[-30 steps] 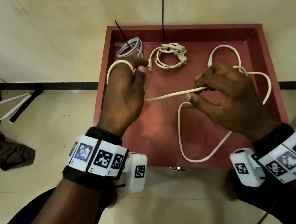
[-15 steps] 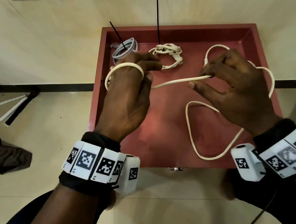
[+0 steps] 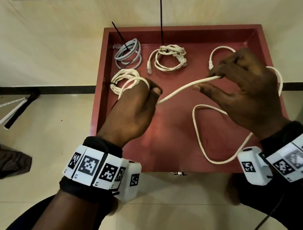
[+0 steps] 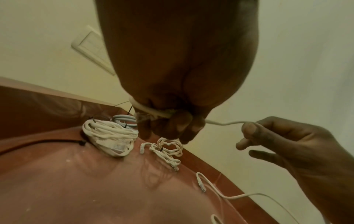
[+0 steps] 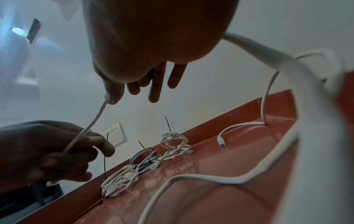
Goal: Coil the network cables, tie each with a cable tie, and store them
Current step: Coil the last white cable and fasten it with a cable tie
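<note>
A long white network cable [image 3: 182,88] runs between both hands above the red tray [image 3: 179,136]. My left hand [image 3: 135,105] grips one end with a loop [image 3: 132,82] of cable wound over its fingers [image 4: 172,128]. My right hand [image 3: 240,85] pinches the cable [image 5: 99,112] between thumb and forefinger; its other fingers are spread. The slack [image 3: 199,137] loops on the tray floor and its plug [image 3: 211,64] lies at the far right. Three tied coils rest at the back: a grey coil [image 3: 128,53], a cream coil [image 3: 167,57] and a white coil [image 3: 121,78].
Black cable-tie tails [image 3: 161,19] stick up from the coils. The tray's raised rim [image 3: 260,43] encloses everything, and it sits against a cream wall. A dark cloth [image 3: 0,163] and black bars [image 3: 20,109] lie on the tiled floor at left.
Both hands moved nearer and apart, leaving the cable between them longer and slacker. The left hand drew back from the rear coils, uncovering the white coil.
</note>
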